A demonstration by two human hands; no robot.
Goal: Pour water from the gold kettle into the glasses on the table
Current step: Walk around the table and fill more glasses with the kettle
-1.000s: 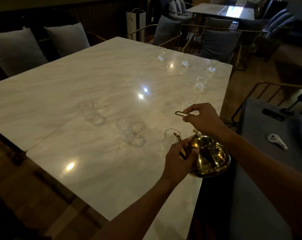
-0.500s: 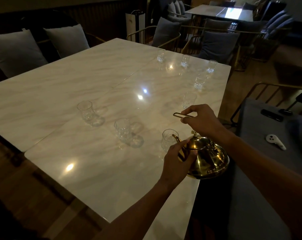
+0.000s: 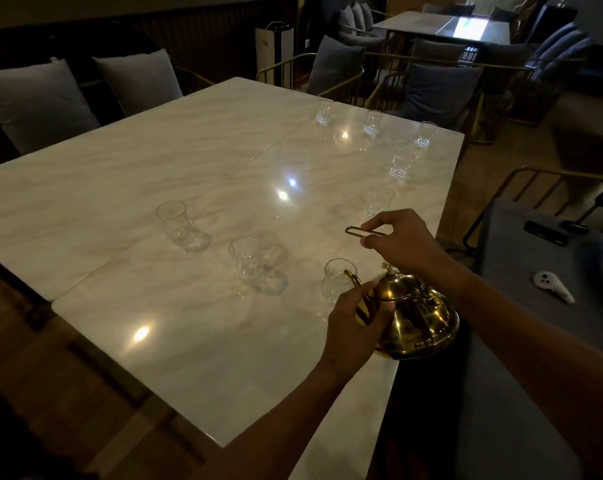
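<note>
The gold kettle (image 3: pixel 418 319) is held over the right edge of the white marble table (image 3: pixel 189 161), tilted leftward. My right hand (image 3: pixel 402 242) grips its thin gold handle from above. My left hand (image 3: pixel 357 323) presses against the kettle's body at the base of the spout. The spout tip reaches over the rim of the nearest glass (image 3: pixel 336 279). Two more glasses (image 3: pixel 246 259) (image 3: pixel 175 221) stand in a row to the left. Several further glasses stand along the far right side, one of them (image 3: pixel 400 164) near the edge. I cannot see any stream of water.
A grey sofa seat to the right holds a white controller (image 3: pixel 552 287) and a dark remote (image 3: pixel 546 233). Gold-framed chairs with grey cushions (image 3: pixel 438 88) stand beyond the table. Grey pillows (image 3: pixel 33 102) sit at the left. Another table is far back.
The kettle and both hands have shifted slightly, with the spout staying over the nearest glass. My view has edged a little; nothing else has moved.
</note>
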